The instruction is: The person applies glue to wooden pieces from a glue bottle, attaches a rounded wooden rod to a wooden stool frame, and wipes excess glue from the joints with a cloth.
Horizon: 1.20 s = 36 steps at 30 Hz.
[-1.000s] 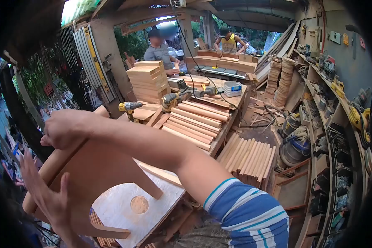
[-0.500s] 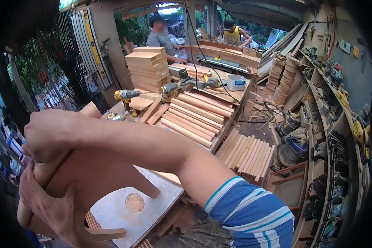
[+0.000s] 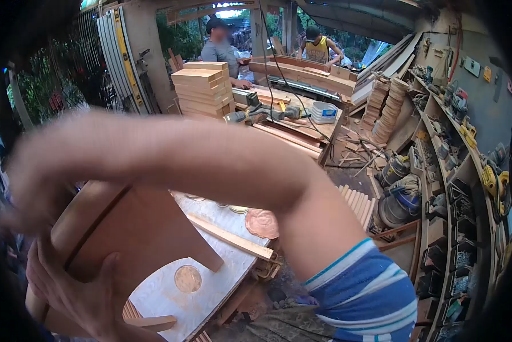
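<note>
A brown wooden piece (image 3: 136, 233) with a rounded bar along its upper left edge and a curved cut-out below leans over a white work board (image 3: 219, 268). My left hand (image 3: 76, 290) grips its left side, thumb on the flat face and fingers at the bar. My right hand (image 3: 37, 176) is smeared by motion above the bar's upper left end; its fingers cannot be made out. My right arm crosses in front of the bench. A round recess (image 3: 187, 279) shows in the board.
Beyond my arm stand stacked wood blocks (image 3: 202, 88), power tools (image 3: 267, 113) and a plastic tub (image 3: 324, 113). A wood strip (image 3: 233, 236) lies on the board. Two people (image 3: 220, 48) (image 3: 318, 48) are at the back. Shelves with tools (image 3: 458, 171) line the right.
My right hand has lifted off the bar and my right forearm has risen, covering the drill and most dowels. My left hand has closed onto the wooden piece from an open, spread pose.
</note>
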Tool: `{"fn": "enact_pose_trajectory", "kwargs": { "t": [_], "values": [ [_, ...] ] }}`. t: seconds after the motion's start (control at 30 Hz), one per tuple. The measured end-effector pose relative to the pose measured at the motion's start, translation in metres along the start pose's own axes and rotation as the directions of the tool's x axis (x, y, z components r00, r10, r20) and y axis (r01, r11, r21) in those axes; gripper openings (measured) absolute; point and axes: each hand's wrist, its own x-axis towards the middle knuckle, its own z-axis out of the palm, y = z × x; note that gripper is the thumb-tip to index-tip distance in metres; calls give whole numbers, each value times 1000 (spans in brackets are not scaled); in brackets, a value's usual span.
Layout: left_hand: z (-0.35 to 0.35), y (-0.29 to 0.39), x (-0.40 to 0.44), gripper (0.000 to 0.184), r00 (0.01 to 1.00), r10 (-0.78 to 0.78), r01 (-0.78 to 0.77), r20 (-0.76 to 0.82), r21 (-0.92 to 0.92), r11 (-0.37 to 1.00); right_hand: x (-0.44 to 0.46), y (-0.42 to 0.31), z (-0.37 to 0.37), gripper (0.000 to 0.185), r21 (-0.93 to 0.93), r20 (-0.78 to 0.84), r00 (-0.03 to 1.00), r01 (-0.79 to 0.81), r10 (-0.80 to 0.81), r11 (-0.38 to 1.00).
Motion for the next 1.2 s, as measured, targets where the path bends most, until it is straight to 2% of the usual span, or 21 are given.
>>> {"fn": "enact_pose_trajectory", "kwargs": {
  "t": [0.07, 0.13, 0.27, 0.37, 0.43, 0.47, 0.5, 0.53, 0.57, 0.6, 0.67, 0.7, 0.77, 0.83, 0.87, 0.9, 0.93, 0.97, 1.03, 1.1, 1.2],
  "values": [
    [-1, 6, 7, 87, 1000, -7, 7, -6, -33, 999, -32, 5, 21, 72, 89, 125, 985, -129, 117, 988],
    [-3, 15, 14, 89, 1000, -30, 29, -10, -38, 999, -41, 2, 21, 74, 114, 183, 972, -172, 149, 979],
    [-14, 17, 7, 93, 997, -80, 80, 8, -19, 997, -27, -7, -10, 79, 47, 92, 987, -134, 129, 990],
    [-15, 17, 4, 96, 996, -93, 93, 16, -3, 996, 11, -7, -35, 82, 16, -23, 999, -43, 43, 999],
    [-13, 20, 2, 98, 982, -179, 177, 60, 25, 984, 3, 2, -24, 84, 66, 4, 999, -46, 46, 997],
    [-10, 16, 1, 98, 982, -175, 173, 69, 33, 984, -15, 11, -2, 86, 111, 63, 992, -119, 113, 987],
    [-7, 10, 0, 98, 992, -130, 130, 6, -58, 990, -19, 10, 6, 87, 141, 96, 987, -141, 129, 980],
    [-7, 10, -5, 97, 993, -109, 99, -55, -150, 984, -20, 8, 8, 93, 172, 217, 965, -189, 150, 967],
    [-5, 14, -4, 97, 990, -119, 106, -78, -152, 983, -21, 5, 2, 100, 171, 317, 934, -224, 162, 960],
    [-9, 16, -3, 95, 989, -136, 126, -55, -158, 979, -27, 2, 0, 100, 182, 293, 941, -228, 169, 956],
    [-20, 26, 0, 87, 977, -214, 213, 15, -193, 958, -35, 1, -3, 97, 92, 174, 976, -145, 127, 985],
    [-27, 30, 1, 87, 978, -210, 207, 3, -194, 959, -40, -2, -4, 97, 86, 165, 978, -142, 126, 986],
    [-35, 37, 7, 84, 972, -231, 235, 45, -218, 947, -45, -5, -9, 94, -93, 203, 970, -114, 132, 989],
    [-41, 45, 11, 85, 970, -240, 239, 25, -241, 941, -45, 2, 3, 92, -262, 97, 994, -30, 57, 965],
    [-43, 48, 11, 86, 966, -256, 254, 28, -258, 932, -49, 4, 8, 91, -273, 24, 999, -29, 37, 962],
    [-41, 49, 8, 86, 961, -275, 274, 35, -274, 922, -51, 7, 13, 91, -275, 28, 999, -26, 35, 961],
    [-44, 41, 10, 84, 969, -227, 242, 102, -189, 952, -57, 2, 11, 82, -274, 27, 998, -53, 63, 960],
    [-41, 41, 7, 84, 968, -227, 244, 107, -184, 952, -61, -1, 9, 72, -271, 25, 996, -80, 90, 959],
    [-37, 42, 1, 81, 974, -221, 225, 47, -282, 933, -64, 3, 14, 73, -231, 3, 998, -62, 65, 971],
    [-33, 42, 1, 84, 975, -220, 222, 37, -241, 945, -62, 10, 20, 84, -173, -116, 993, -26, 6, 985],
    [-26, 35, 2, 93, 982, -189, 187, 11, -215, 959, -61, 18, 24, 80, -153, -138, 990, 0, -22, 988]
  ]
}}
